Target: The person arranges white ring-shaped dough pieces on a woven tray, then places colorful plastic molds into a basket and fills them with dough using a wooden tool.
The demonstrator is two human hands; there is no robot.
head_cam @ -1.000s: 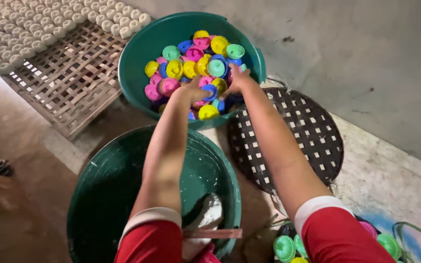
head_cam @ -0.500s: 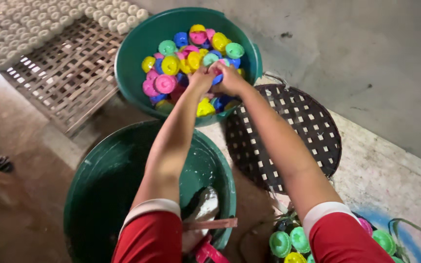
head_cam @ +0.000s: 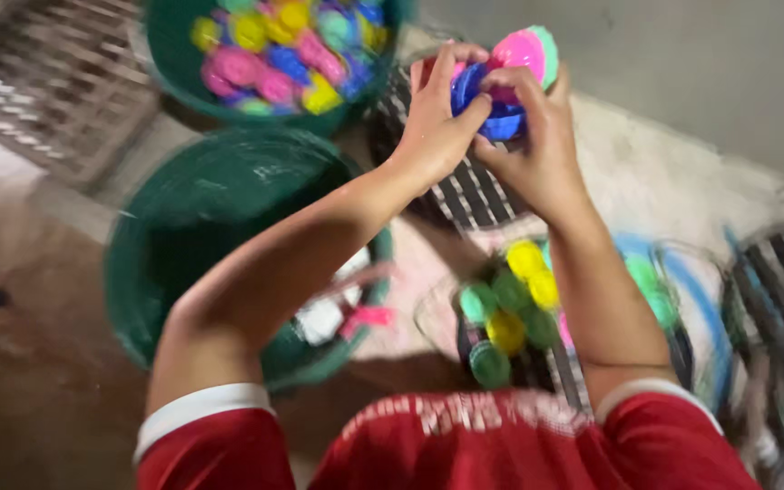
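Hands, left and right, close their fingers around a loose clutch of coloured plastic caps just beside the far green tub, and one could squirt out and drop onto the grate.

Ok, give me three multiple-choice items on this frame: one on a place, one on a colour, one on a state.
1. Where is the tub of mixed plastic caps?
A. top of view, beyond the hands
B. on the person's lap
C. far right edge

2. What colour is the large empty tub?
A. red
B. green
C. white

3. What are the left hand and right hand doing?
A. resting flat on the floor
B. together gripping a bunch of caps
C. hanging free

Answers: 1 A, it sits above the raised hands; 2 B, its wall is dark green; 3 B, both hands close around blue, pink and green caps.
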